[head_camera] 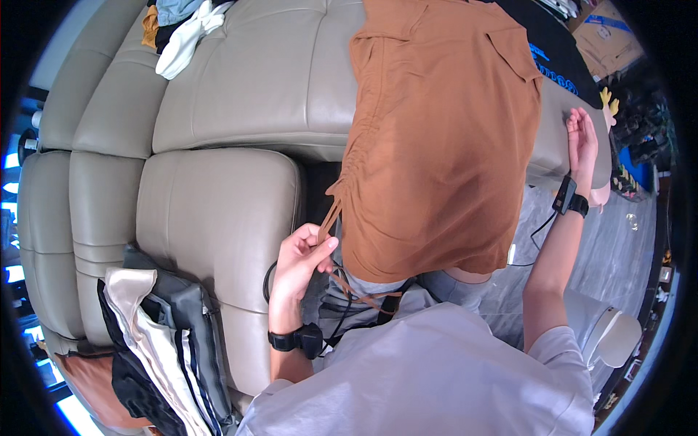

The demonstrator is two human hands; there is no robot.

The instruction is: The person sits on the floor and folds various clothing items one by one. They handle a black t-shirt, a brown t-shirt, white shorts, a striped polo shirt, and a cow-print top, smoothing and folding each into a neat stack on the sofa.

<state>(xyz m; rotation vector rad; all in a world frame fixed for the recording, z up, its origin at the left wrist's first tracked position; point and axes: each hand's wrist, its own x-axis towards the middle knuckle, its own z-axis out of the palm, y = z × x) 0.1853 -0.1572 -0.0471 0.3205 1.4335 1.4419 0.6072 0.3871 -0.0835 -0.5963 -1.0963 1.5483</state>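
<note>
A brown short-sleeved garment (pixel 436 147) lies spread over the sofa seat, its lower end draped across my lap. Gathers run down its left side to a pair of thin brown drawstrings (pixel 330 218). My left hand (pixel 305 253) pinches these strings between thumb and fingers, and their loose ends hang over my lap. To the right of the garment, my right hand (pixel 583 136) is held apart from it, over the sofa's right end, fingers slightly curled and nothing in them. Both wrists wear black strapped devices with cables.
Folded clothes (pixel 163 338) lie on the sofa at the lower left. A white cloth item (pixel 188 41) rests among other clothes at the top left. A black garment with blue print (pixel 561 54) lies beyond the brown one. At the upper right stands a cardboard box (pixel 608 41).
</note>
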